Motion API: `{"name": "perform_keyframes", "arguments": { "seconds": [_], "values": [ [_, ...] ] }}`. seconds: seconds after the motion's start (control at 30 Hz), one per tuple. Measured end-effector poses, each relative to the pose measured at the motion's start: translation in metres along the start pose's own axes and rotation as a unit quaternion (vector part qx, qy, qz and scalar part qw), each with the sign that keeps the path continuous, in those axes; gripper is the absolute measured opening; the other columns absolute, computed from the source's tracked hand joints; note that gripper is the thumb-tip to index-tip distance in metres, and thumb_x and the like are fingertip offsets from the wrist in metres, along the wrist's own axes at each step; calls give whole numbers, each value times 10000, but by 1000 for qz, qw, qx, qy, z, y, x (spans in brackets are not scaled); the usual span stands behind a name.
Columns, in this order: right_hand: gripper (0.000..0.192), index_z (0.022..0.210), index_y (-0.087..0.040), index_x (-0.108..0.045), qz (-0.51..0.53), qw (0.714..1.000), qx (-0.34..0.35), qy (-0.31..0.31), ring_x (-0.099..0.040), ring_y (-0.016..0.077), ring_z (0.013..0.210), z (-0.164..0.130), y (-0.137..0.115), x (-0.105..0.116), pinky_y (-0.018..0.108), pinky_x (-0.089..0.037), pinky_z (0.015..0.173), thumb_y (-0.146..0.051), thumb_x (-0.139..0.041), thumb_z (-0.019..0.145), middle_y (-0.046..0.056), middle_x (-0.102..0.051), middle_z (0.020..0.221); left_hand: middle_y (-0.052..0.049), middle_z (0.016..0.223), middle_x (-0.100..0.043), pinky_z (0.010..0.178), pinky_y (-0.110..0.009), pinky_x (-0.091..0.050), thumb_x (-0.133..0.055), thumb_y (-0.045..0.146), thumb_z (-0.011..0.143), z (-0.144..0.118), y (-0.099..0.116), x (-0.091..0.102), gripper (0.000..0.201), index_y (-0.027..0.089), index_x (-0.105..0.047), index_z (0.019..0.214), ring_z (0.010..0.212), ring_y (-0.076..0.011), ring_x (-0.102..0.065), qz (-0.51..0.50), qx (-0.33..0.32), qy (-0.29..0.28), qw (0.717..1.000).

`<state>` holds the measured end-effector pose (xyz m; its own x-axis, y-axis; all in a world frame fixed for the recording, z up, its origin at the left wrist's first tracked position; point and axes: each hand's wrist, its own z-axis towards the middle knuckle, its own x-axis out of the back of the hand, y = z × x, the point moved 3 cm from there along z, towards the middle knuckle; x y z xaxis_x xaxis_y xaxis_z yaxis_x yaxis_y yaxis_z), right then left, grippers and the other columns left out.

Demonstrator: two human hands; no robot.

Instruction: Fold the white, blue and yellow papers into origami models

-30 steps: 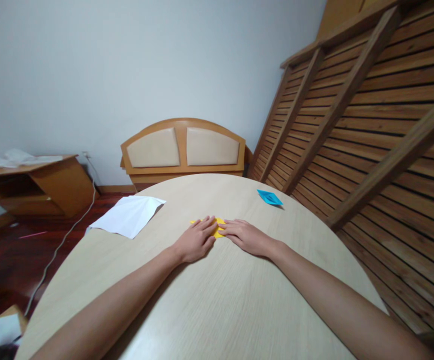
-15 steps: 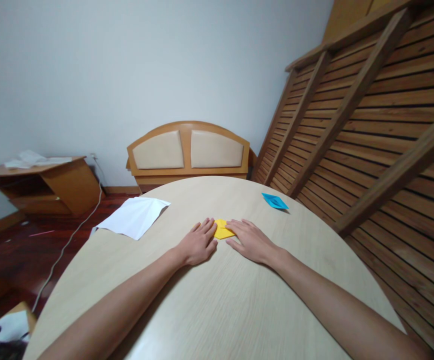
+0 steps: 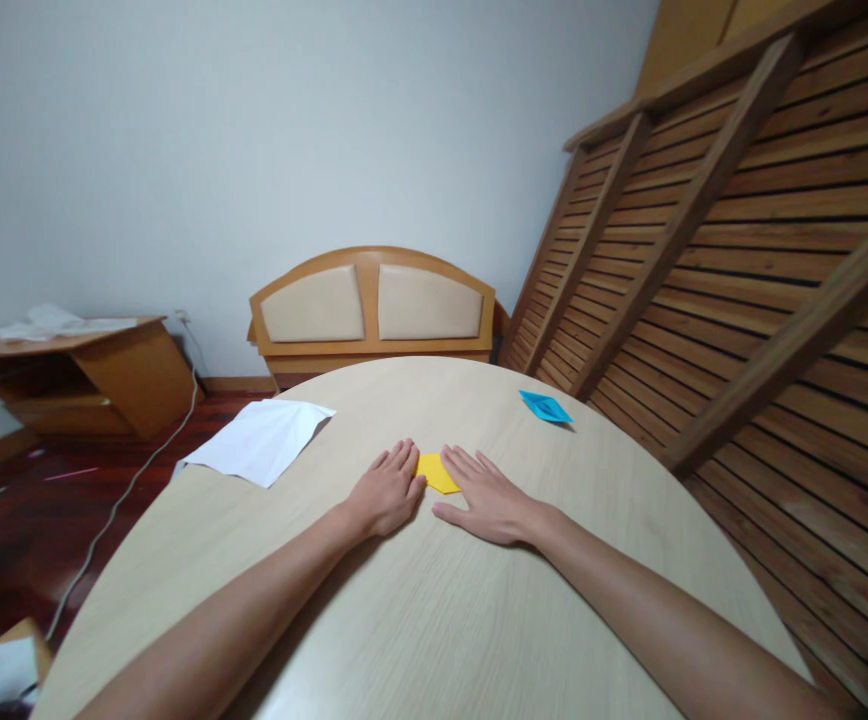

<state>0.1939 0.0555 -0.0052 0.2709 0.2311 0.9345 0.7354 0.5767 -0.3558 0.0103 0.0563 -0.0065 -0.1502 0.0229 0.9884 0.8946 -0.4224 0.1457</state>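
Observation:
A small folded yellow paper (image 3: 436, 472) lies flat on the round pale wood table (image 3: 434, 620). My left hand (image 3: 385, 491) rests flat on the table with its fingertips against the paper's left edge. My right hand (image 3: 488, 492) lies flat too, fingers spread, covering the paper's right side. Both hands press down and neither grips anything. Part of the paper is hidden under the fingers.
A folded blue paper shape (image 3: 545, 407) sits at the table's far right. A white sheet (image 3: 260, 438) overhangs the far left edge. Beyond the table stand a padded wooden headboard (image 3: 371, 310), a wooden desk (image 3: 81, 375) and a leaning slatted wooden frame (image 3: 741, 260).
Both hands have slid a little toward me and flattened on either side of the yellow paper, which now shows more between them.

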Motion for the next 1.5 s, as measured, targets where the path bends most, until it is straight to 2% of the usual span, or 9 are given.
{"name": "perform_keyframes", "arguments": {
  "seconds": [0.07,0.13,0.23,0.37,0.47,0.73,0.97,1.27,1.5],
  "values": [
    [981,1572,-103,-121,-6,1000,4,-5,-67,289,1515,1,0,0,465,-50,1224,-785,-281,885,138,-97,1633,-207,1597,-212,1205,-451,-182,-239,402,1011,0,0,0,624,29,-284,1509,1500,-286,-145,10,5,23,1000],
    [971,1573,-110,-122,-13,1000,18,-10,-59,287,1515,3,1,1,467,-31,1224,-781,-279,889,138,-96,1633,-163,1620,-158,1217,-419,-149,-251,382,1008,-1,4,1,613,69,-237,1535,1511,-249,-92,1,-43,34,998],
    [947,1574,-120,-118,-26,998,54,-24,-55,282,1516,11,2,5,471,-8,1224,-764,-285,900,135,-91,1634,-116,1633,-129,1220,-376,-141,-224,378,1017,0,9,0,606,117,-166,1562,1513,-201,-95,-32,-108,-2,994],
    [893,1573,-125,-124,-31,995,81,-39,-69,279,1515,22,7,8,476,-9,1224,-724,-279,929,137,-100,1634,-132,1624,-163,1217,-399,-146,-208,402,1025,2,5,-1,616,112,-150,1565,1508,-217,-129,-42,-81,-29,995],
    [819,1573,-165,-167,-23,996,86,-4,-112,279,1511,27,8,8,492,-39,1220,-675,-315,950,119,-167,1630,-133,1619,-188,1213,-418,-166,-247,400,1018,2,1,0,612,126,-181,1561,1505,-227,-149,-41,-73,-14,996],
    [498,1403,-253,-537,-16,988,96,119,-417,276,1360,19,5,10,484,-280,1135,-487,-482,967,93,-514,1465,-154,1593,-275,1202,-446,-213,-300,393,1012,0,0,2,587,118,-281,1530,1488,-252,-223,-53,-76,13,996],
    [290,1102,-289,-741,-28,980,127,151,-537,241,1163,17,2,19,436,-388,1012,-377,-490,988,56,-652,1278,-153,1587,-299,1203,-448,-222,-329,390,1013,0,-1,0,560,132,-316,1510,1486,-252,-234,-52,-78,21,995],
    [253,858,-200,-746,-50,977,95,185,-600,194,845,20,9,20,343,-414,785,-295,-537,967,54,-696,857,-95,1484,-488,1209,-397,-279,-257,334,1037,2,-2,4,431,181,-548,1316,1428,-204,-371,-76,-105,66,989],
    [155,1010,-205,-685,13,972,94,215,-634,191,927,22,15,17,324,-438,838,-181,-556,927,46,-718,994,-97,1503,-464,1177,-428,-322,-305,355,1027,0,-3,5,485,196,-411,1473,1407,-227,-404,-93,-101,69,988]
  ]
}}
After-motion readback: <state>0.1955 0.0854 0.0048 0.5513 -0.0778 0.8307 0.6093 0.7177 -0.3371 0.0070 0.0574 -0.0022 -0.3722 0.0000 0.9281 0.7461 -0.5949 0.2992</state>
